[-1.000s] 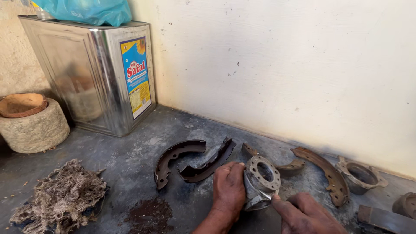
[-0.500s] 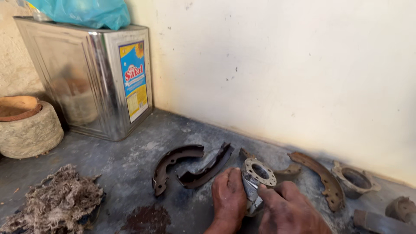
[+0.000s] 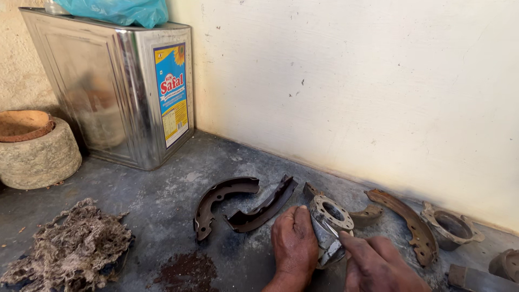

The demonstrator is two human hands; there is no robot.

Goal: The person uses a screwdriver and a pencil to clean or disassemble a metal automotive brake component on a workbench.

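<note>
a: while my left hand [image 3: 294, 243] is wrapped around the metal hub [image 3: 330, 227], fingers closed on its side, my right hand [image 3: 378, 265] presses a thin blade-like tool [image 3: 331, 233] to its face, pinched shut on it; the far end is hidden under my palm.

b: where does the hub sit?

a: on the grey floor [image 3: 162, 200] between both hands, flange up, tilted a little toward the wall. two dark brake shoes [image 3: 243, 203] lie just left of my left hand; a rusty brake shoe [image 3: 405, 219] and a rusty hub [image 3: 451, 227] lie beyond my right.

b: risks?

a: my judgement: the tool could skid off the greasy flange toward my left fingers, since they lie right beside the edge. the hub could also roll, as only one hand steadies it.
</note>
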